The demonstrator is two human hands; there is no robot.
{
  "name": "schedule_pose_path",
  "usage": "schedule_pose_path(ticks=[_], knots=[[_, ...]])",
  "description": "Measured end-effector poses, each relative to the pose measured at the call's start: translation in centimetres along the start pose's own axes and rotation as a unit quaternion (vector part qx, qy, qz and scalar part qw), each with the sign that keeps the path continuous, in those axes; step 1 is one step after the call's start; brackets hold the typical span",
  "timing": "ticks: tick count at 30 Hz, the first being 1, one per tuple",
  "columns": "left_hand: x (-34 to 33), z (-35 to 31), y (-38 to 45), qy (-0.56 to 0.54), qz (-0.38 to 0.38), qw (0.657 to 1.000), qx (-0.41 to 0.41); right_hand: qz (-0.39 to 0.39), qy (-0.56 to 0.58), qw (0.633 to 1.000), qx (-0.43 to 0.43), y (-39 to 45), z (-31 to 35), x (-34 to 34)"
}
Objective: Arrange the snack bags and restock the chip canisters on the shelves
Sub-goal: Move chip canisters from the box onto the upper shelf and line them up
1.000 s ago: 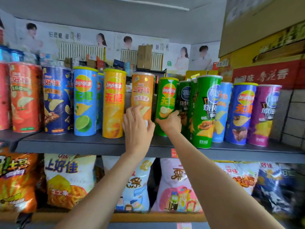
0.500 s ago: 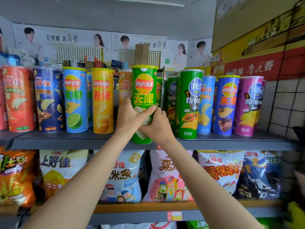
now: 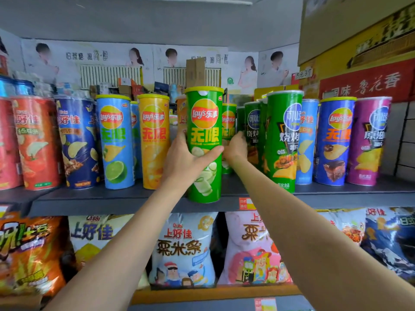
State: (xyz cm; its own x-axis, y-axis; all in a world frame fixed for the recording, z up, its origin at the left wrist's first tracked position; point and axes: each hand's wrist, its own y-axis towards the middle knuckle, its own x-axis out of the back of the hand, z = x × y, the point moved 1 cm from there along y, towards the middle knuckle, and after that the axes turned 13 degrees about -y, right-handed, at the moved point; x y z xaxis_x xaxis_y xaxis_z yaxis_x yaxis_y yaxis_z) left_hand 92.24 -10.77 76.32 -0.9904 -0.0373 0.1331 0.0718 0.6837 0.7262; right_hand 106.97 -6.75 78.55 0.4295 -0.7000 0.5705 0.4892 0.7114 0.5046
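Note:
A green Lay's chip canister (image 3: pixel 204 122) stands upright at the front edge of the grey upper shelf (image 3: pixel 112 203). My left hand (image 3: pixel 182 160) grips its lower half from the left, thumb across the front. My right hand (image 3: pixel 235 148) reaches past it, fingers curled around a second green Lay's canister (image 3: pixel 228 122) that stands further back and is partly hidden. Snack bags fill the shelf below, among them a white and blue bag (image 3: pixel 182 248) and a pink bag (image 3: pixel 253 250).
A yellow canister (image 3: pixel 153 142) and a light blue lime canister (image 3: pixel 114 142) stand close on the left. A tall green barbecue canister (image 3: pixel 283 140), a blue one (image 3: pixel 336 140) and a purple one (image 3: pixel 368 140) crowd the right. An orange bag (image 3: pixel 24 250) sits lower left.
The green canister came forward from the back row to the shelf's front edge. My right hand left it and went back to the rear green canister; my left hand took hold of it.

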Motion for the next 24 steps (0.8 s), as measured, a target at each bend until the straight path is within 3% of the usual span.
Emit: schedule_pose_path(ticks=[8, 19, 21, 24], knots=[[-0.5, 0.5, 0.1, -0.029, -0.021, 0.999, -0.019, 0.017, -0.044, 0.997, -0.054, 0.6, -0.4, -2.6], [-0.3, 0.3, -0.1, -0.035, -0.01, 0.999, -0.027, 0.002, -0.08, 0.996, -0.034, -2.4, -0.5, -0.4], [-0.2, 0.1, -0.2, -0.025, -0.007, 0.999, -0.026, 0.014, -0.062, 0.997, -0.032, -2.8, -0.5, 0.0], [-0.2, -0.4, 0.0, 0.04, -0.004, 0.999, -0.033, -0.039, 0.039, 0.998, 0.006, -4.5, -0.9, 1.0]])
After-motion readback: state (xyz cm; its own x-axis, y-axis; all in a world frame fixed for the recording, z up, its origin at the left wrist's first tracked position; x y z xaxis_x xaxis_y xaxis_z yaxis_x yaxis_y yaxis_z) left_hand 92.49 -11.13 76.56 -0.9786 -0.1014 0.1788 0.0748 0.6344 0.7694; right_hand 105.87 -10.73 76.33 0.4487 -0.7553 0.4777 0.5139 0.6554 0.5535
